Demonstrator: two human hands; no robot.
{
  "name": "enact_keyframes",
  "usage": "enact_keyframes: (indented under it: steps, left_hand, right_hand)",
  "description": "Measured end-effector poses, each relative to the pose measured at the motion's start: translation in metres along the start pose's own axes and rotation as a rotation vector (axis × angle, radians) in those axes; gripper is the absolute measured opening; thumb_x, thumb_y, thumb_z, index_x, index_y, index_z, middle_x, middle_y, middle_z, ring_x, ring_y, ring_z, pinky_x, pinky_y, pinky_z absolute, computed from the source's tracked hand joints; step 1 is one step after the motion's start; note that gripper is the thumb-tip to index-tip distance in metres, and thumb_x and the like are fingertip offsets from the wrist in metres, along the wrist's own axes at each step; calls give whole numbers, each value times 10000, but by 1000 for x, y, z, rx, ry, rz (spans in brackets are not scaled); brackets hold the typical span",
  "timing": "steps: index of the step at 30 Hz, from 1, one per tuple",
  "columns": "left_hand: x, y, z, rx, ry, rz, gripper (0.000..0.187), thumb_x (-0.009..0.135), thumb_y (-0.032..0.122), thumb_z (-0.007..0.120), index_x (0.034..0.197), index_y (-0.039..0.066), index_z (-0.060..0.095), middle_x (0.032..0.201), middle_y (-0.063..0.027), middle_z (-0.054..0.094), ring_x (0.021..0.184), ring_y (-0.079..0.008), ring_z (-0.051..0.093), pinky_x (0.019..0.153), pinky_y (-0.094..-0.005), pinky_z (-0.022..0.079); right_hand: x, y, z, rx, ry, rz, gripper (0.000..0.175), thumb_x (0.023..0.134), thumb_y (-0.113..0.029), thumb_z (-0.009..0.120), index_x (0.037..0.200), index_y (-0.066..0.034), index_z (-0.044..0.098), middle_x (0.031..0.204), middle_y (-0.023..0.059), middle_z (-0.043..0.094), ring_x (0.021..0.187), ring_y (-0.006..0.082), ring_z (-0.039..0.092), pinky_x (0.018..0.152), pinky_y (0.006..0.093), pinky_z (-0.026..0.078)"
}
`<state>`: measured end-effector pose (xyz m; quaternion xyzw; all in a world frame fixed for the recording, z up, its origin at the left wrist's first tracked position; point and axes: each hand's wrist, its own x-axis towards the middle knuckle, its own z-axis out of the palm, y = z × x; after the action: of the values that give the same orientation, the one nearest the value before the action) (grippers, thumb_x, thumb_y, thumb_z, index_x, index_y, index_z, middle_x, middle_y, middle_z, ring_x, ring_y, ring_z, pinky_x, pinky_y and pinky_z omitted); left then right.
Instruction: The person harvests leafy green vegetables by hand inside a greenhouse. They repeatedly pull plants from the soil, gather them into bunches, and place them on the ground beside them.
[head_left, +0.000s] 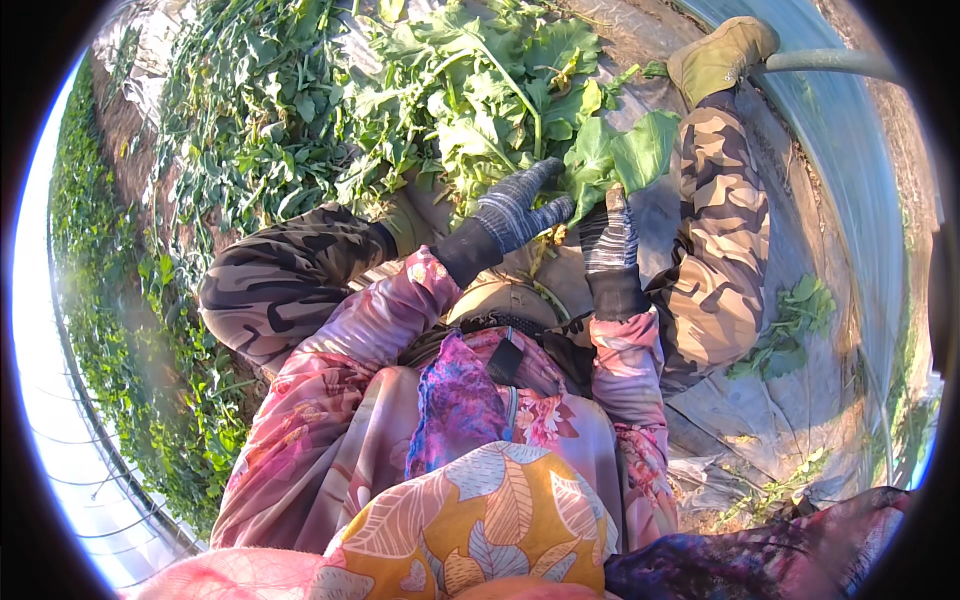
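Note:
My left hand wears a grey striped knit glove with a dark cuff. Its thumb and fingers are spread beside a broad-leaved green plant, with no grip visible. My right hand, in a matching glove, pinches the lower part of that plant; its thumb is in front and the other fingers are partly hidden. Just below, between the hands, are yellowed, withered bits. Beyond my left hand lies a heap of large, pale green leafy plants with thick stems.
Darker, wilted greens spread at the upper left. My camouflage-trousered legs flank the work area. Clear plastic sheeting and a grey pipe run along the right, near a small leaf pile. Growing plants line the left.

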<state>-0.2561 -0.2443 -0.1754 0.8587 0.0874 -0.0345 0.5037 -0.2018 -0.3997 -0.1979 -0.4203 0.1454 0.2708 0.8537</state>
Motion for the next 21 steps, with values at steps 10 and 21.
enact_keyframes:
  steps: [10,21]
  left_hand:
    - [-3,-14,-4,-342,-89,-11,490,812,231,665,1199,-20,500,1020,-184,636,929,-251,623,805,-359,484]
    - [-15,-32,8,143,107,173,516,792,156,707,1244,34,491,1125,-86,593,1039,-122,533,887,-265,442]
  right_hand:
    - [2,2,-8,-214,-135,159,202,874,-232,604,1018,-92,588,815,-22,599,604,50,532,495,177,410]
    - [-4,15,-4,83,-157,155,261,900,-172,565,1142,-81,533,1017,74,614,633,87,541,536,211,453]
